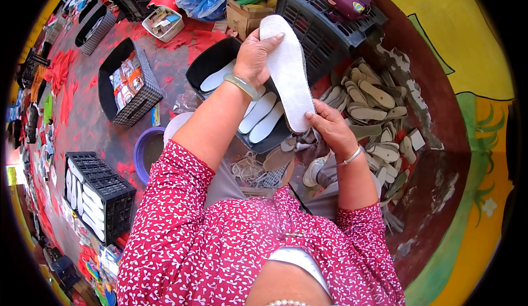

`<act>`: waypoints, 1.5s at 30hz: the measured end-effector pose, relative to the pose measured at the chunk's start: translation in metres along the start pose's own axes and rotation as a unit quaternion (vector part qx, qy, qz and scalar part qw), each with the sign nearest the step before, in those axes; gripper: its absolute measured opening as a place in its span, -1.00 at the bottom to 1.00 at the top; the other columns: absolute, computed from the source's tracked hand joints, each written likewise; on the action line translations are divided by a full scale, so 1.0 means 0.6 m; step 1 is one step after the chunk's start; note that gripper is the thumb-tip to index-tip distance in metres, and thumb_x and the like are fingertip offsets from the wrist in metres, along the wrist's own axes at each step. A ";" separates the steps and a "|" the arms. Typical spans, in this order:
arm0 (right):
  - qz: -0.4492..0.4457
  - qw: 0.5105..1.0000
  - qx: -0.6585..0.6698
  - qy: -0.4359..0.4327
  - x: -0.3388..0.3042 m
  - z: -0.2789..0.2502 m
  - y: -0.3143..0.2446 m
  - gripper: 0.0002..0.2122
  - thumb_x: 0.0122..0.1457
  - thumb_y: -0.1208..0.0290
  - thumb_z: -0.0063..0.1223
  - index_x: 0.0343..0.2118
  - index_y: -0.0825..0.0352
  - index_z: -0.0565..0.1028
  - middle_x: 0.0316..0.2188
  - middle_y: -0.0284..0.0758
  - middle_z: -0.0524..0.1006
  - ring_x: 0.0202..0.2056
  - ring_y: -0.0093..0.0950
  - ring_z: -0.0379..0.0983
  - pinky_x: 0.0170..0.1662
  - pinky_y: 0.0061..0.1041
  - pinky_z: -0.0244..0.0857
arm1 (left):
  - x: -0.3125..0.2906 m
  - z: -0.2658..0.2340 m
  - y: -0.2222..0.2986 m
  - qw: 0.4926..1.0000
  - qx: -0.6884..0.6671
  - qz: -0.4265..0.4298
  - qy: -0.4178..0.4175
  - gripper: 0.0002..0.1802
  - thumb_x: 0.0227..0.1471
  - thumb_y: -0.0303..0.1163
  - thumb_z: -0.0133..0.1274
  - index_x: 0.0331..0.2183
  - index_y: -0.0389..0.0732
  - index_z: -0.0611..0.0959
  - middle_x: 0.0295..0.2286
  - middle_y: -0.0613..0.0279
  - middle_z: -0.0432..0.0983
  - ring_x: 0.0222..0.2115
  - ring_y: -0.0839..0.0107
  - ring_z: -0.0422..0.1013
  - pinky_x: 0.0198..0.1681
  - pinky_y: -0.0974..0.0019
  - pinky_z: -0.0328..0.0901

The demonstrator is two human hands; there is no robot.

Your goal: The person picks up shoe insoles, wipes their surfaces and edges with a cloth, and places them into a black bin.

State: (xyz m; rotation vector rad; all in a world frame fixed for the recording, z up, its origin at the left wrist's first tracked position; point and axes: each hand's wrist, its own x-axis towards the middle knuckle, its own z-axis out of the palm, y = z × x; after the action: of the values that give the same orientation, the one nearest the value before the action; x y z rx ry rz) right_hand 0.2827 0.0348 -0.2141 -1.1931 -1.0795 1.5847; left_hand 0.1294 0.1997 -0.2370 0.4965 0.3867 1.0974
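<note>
A white shoe insole [287, 67] is held up in front of me between both hands. My left hand [254, 58] grips its upper end, the thumb lying across the white face. At the lower end, the thumb of my right hand [332, 130] presses on the insole, with the fingers behind it. A dark, crumpled cloth [312, 147] shows just under my right hand. Below the insole stands a black bin [212, 58] with several white insoles [258, 112] lying in it, partly hidden by my left forearm.
On the right, a heap of greyish soles [379, 94] lies by the wall. A black crate [311, 12] stands beyond the insole. To the left are a purple basin [144, 146], a woven basket [132, 113] of packets and a black crate [124, 196] of white insoles. Red scraps litter the floor.
</note>
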 end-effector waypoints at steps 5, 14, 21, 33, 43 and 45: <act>0.010 0.998 0.053 0.033 0.006 0.010 -0.002 -0.73 0.21 0.49 -0.17 -0.06 0.48 0.34 -0.24 -0.38 0.46 -0.24 -0.65 0.37 -0.14 -0.65 0.27 | -0.014 0.006 -0.023 0.988 -0.090 -0.121 -0.034 -0.64 0.05 -0.31 0.03 -0.12 -0.26 0.42 -0.28 0.07 0.49 -0.27 0.23 0.45 -0.18 0.16 0.37; -0.113 0.907 -0.353 0.201 0.008 0.005 0.013 -0.72 0.14 0.50 -0.11 -0.06 0.39 0.38 -0.36 -0.28 0.52 -0.37 -0.54 0.47 -0.34 -0.58 0.35 | -0.036 0.013 -0.074 0.990 0.026 -0.137 -0.018 -0.55 0.01 -0.18 0.09 -0.11 -0.18 0.39 -0.27 0.12 0.47 -0.23 0.30 0.41 -0.14 0.20 0.31; -0.202 0.593 -0.736 0.255 -0.009 0.050 -0.014 -0.60 -0.01 0.39 0.10 -0.03 0.21 0.42 -0.34 -0.25 0.52 -0.44 -0.33 0.46 -0.36 -0.46 0.37 | -0.051 0.018 -0.074 0.981 -0.108 -0.149 -0.061 -0.14 -0.18 0.26 0.06 -0.01 -0.15 0.27 -0.09 -0.09 0.32 -0.01 0.08 0.25 0.08 -0.01 0.13; -0.166 0.903 -0.259 0.299 -0.004 0.014 -0.041 -0.82 0.03 0.44 0.14 -0.33 0.41 0.48 -0.47 -0.34 0.50 -0.46 -0.62 0.38 -0.36 -0.63 0.27 | -0.054 0.021 -0.061 0.969 -0.046 -0.180 -0.161 0.12 -0.40 0.54 -0.14 -0.03 -0.23 0.34 -0.20 0.01 0.42 -0.22 0.21 0.41 -0.12 0.08 0.35; -0.134 0.929 -0.168 0.302 0.016 0.002 -0.008 -0.88 0.04 0.52 0.11 -0.38 0.44 0.47 -0.49 -0.47 0.47 -0.44 -0.73 0.34 -0.34 -0.73 0.23 | -0.070 0.028 -0.084 0.954 0.002 -0.229 -0.194 -0.03 -0.29 0.29 0.10 -0.01 -0.28 0.35 -0.14 0.06 0.40 -0.11 0.27 0.36 0.00 0.17 0.26; -0.148 0.924 -0.169 0.309 0.016 0.002 -0.007 -0.89 0.02 0.53 0.10 -0.38 0.44 0.47 -0.51 -0.43 0.49 -0.46 -0.71 0.36 -0.37 -0.70 0.26 | -0.069 0.024 -0.082 0.958 0.030 -0.218 -0.184 -0.06 -0.27 0.25 0.12 0.00 -0.26 0.34 -0.13 0.09 0.40 -0.11 0.29 0.36 0.00 0.19 0.26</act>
State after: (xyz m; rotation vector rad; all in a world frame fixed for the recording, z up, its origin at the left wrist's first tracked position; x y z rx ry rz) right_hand 0.2802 0.0451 -0.2119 -1.5328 -1.0579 0.7191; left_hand 0.1567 0.1414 -0.2501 0.6219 0.1869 0.5500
